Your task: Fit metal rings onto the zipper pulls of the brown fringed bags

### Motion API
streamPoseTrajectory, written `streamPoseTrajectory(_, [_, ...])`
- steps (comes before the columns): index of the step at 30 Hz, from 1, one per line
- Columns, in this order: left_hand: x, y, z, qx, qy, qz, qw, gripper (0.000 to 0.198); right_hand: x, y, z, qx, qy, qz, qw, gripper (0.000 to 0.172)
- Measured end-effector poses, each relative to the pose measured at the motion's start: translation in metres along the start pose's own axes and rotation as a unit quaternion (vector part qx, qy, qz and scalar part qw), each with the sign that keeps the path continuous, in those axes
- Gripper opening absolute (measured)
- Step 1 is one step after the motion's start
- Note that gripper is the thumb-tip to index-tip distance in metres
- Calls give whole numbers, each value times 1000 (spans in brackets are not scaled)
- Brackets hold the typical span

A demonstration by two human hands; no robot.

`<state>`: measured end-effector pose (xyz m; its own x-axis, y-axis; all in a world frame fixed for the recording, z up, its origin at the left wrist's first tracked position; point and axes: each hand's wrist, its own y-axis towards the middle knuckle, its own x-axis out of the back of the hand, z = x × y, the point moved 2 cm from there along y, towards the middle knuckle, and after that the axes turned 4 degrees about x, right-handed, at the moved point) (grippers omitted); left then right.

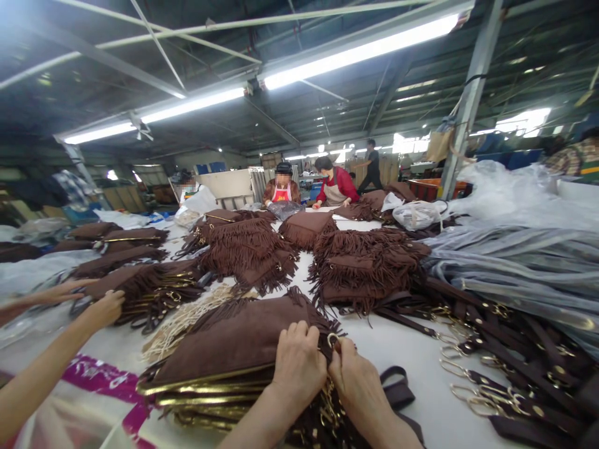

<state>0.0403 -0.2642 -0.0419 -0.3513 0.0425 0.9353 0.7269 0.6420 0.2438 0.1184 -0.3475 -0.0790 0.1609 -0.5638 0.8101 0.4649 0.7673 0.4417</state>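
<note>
At the near edge of the table point(412, 355), a stack of brown suede bags point(206, 390) with gold zips lies flat, and both of the person's hands rest on its right end. The left hand point(297, 368) has its fingers curled together, clamped on the corner of the top bag point(234, 340). Touching it, the right hand point(358, 386) pinches a metal ring point(333, 340) at that same corner between thumb and forefinger, the other fingers folded under. A dark strap loop point(397, 390) lies just beside the right hand. Along the right edge, brown straps point(505, 349) with gold clasps are heaped together. Toward the left edge, a co-worker's hand point(105, 308) rests, fingers curled, on another pile of bags point(150, 287). Further in, around the middle of the table, lie two heaps of fringed bags point(253, 252), with grey plastic sleeves point(515, 255) piled beside them on the right. At the far edge, two people point(334, 184) bend over more bags
</note>
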Motion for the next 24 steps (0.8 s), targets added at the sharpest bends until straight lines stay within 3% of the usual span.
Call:
streamPoseTrajectory(4, [-4,-2,8,-1,-50,-24,998,11,-8,5,-1,55,-40,-44,997,14])
streamPoseTrajectory(12, [-6,1,12,25,-97,-22,995,14,-22,19,-11,143,-47,-43,988,14])
streamPoseTrajectory(19, [-6,2,15,47,-126,-7,991,14,-19,23,-4,185,-36,-37,981,17])
streamPoseTrajectory(24, [-7,1,14,39,-121,-1,992,13,-19,24,-7,172,-22,-45,984,20])
